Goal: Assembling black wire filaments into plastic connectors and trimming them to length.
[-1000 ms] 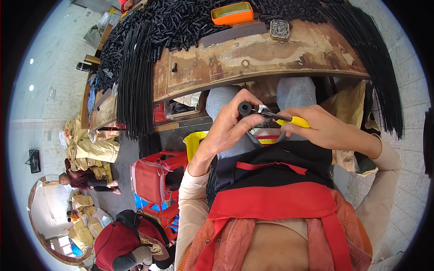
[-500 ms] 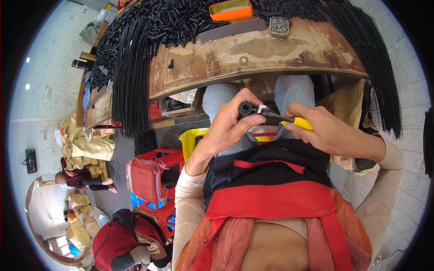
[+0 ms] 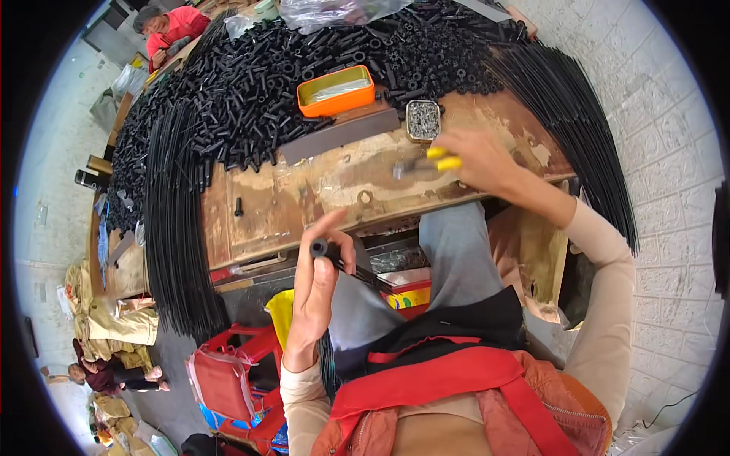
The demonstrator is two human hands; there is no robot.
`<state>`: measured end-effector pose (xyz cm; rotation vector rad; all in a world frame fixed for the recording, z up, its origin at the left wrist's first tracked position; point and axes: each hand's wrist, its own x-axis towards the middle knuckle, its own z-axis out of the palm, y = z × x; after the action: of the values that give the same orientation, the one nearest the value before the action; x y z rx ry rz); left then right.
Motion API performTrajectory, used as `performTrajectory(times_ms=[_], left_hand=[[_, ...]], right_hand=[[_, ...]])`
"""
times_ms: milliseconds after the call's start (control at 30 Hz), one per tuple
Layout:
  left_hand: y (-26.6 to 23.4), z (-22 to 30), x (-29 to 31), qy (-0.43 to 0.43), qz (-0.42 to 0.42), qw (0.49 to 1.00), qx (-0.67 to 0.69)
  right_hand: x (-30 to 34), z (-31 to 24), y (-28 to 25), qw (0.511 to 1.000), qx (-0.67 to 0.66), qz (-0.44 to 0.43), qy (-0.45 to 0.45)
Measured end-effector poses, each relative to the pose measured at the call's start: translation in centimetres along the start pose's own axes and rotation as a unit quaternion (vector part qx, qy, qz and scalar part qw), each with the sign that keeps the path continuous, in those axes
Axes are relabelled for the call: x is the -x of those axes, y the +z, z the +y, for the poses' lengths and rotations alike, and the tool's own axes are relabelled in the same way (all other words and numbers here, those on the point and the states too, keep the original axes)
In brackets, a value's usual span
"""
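My left hand (image 3: 310, 292) is above my lap in front of the bench, with thumb and fingers around a black tubular piece (image 3: 318, 248) whose round hollow end faces up. Thin dark rods seem to run from that piece down past my knee. Smeared by motion, my right hand (image 3: 480, 161) is over the bench top, closed on pliers (image 3: 447, 163) with yellow handles; their metal jaws reach left above the wood. Just beyond the right hand stands a small square tin (image 3: 423, 120) filled with tiny metal bits.
Several short black tubes (image 3: 251, 114) are heaped on the wooden bench (image 3: 304, 197), and bundles of black rods (image 3: 171, 220) hang over its edge. An orange box (image 3: 336, 90) stands behind a grey strip (image 3: 342, 137). A red stool (image 3: 224, 380) is left; a person (image 3: 171, 30) sits far left.
My right hand has moved with the pliers from the tubular piece to over the bench, near the tin. The left hand keeps the piece, its index finger now extended. The view has shifted.
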<state>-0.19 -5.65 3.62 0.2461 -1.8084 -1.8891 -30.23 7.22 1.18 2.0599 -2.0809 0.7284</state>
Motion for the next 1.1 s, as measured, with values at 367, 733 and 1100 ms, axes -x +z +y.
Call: performTrajectory(times_ms=[367, 733, 1100], left_hand=[[0.8, -3.2, -1.3, -0.086, -0.067, 0.994, -0.028], [3.2, -1.8, 1.3, -0.047, -0.062, 0.996, -0.038], [3.8, 0.5, 5.2, -0.035, -0.053, 0.997, -0.038]], right_hand=[[-4.8, 5.0, 2.2, 0.992, 0.081, -0.014, 0.093], [-6.0, 6.0, 2.0, 0.984, 0.076, -0.082, 0.140], [-6.8, 4.6, 1.9, 0.962, 0.079, -0.140, 0.220]])
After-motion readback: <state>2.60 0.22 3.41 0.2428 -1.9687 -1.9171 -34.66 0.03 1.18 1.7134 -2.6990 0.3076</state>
